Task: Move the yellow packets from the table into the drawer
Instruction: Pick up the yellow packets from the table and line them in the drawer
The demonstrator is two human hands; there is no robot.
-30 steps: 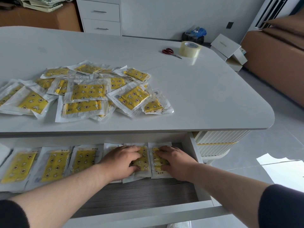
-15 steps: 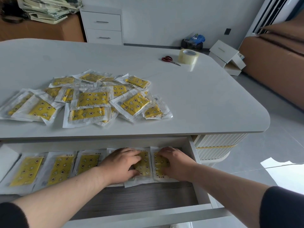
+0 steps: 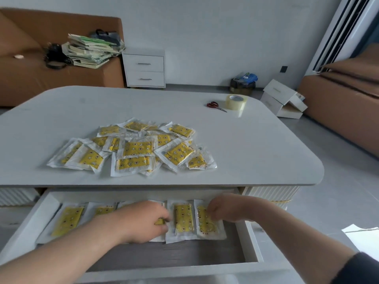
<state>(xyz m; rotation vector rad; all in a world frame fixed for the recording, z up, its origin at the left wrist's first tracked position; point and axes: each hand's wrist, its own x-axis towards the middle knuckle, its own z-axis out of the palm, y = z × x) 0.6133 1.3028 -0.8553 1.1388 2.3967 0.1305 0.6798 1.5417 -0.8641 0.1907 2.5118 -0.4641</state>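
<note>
Heap of yellow plastic packets on pale grey table, white drawer open below, left hand pinching one, right hand touching another, brown sofa behind.

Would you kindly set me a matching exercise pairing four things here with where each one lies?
1. scissors
2. stack of papers
3. loose pile of yellow packets
4. neat row of yellow packets

A. in the open drawer
B. on the brown sofa
C. middle of the table
D. beside the tape roll

Pairs: 1-D, 2-B, 3-C, 4-A.
</note>
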